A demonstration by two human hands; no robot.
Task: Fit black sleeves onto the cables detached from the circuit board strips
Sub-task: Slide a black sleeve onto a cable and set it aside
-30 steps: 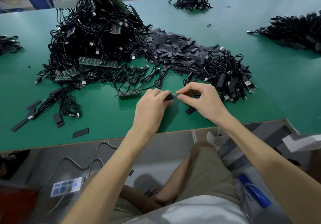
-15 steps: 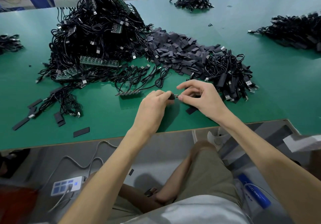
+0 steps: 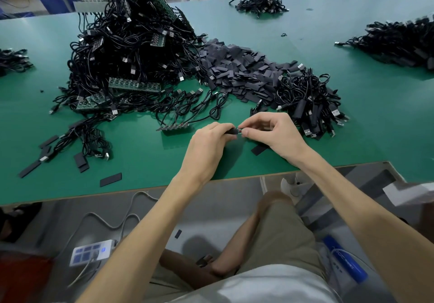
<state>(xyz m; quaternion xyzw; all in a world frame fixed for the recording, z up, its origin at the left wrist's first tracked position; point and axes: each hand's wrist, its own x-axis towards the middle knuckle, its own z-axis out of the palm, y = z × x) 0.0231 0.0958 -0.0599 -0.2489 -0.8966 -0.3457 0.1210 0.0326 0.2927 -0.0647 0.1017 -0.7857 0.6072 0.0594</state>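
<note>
Above the green table [image 3: 141, 161], my left hand [image 3: 209, 145] pinches a black sleeve [image 3: 232, 131] at its fingertips. My right hand [image 3: 274, 133] pinches the small board end of a cable [image 3: 240, 130] right against the sleeve's mouth. A short circuit board strip [image 3: 173, 127] with cables still attached lies just left of my hands. One loose black sleeve [image 3: 258, 149] lies on the table under my right hand.
A tall heap of cables and board strips [image 3: 126, 55] fills the left middle. A pile of black sleeves [image 3: 239, 72] lies behind my hands, with sleeved cables [image 3: 310, 105] to the right. Loose sleeves [image 3: 110, 179] lie near the front edge.
My right hand's fingers have curled closer onto the cable end. Both hands stay together at the same spot.
</note>
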